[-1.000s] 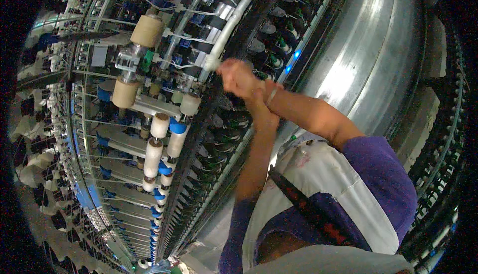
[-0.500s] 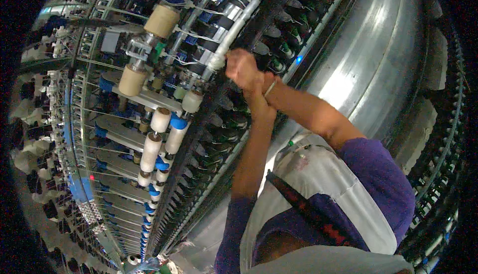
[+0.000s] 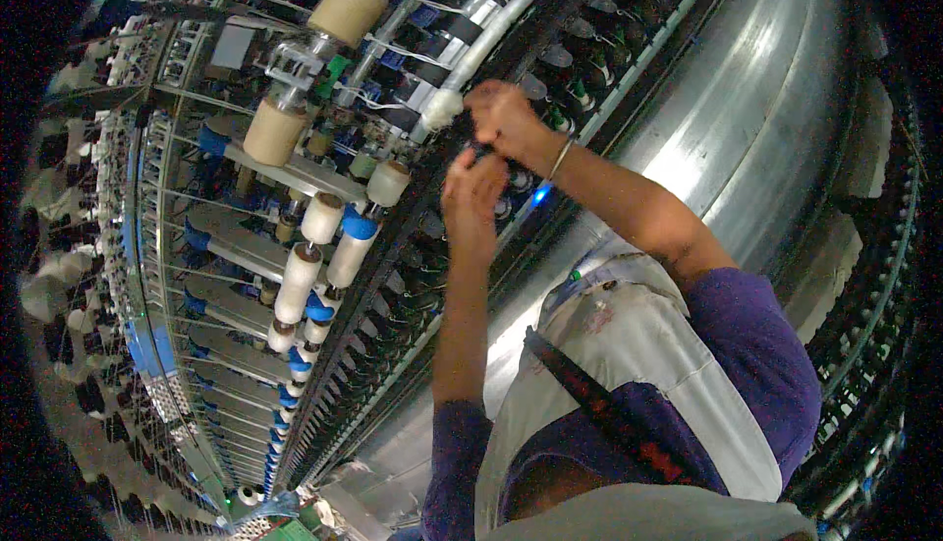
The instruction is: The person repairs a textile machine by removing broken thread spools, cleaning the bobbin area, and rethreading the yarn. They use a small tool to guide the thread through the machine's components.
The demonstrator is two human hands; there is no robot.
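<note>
Head view: the right hand (image 3: 506,116) is positioned ahead of the left hand (image 3: 474,190); both have bent fingers and lie close together, and whether either grips anything cannot be determined. The white fibre tuft (image 3: 444,109) is located immediately left of the right hand and ahead of the left hand, at the near end of a white roller (image 3: 493,40). Two beige rollers (image 3: 348,12) sit farther left of both hands. A lit blue lamp (image 3: 542,195) is right of the left hand; the curved metal cover (image 3: 756,79) lies farther right.
</note>
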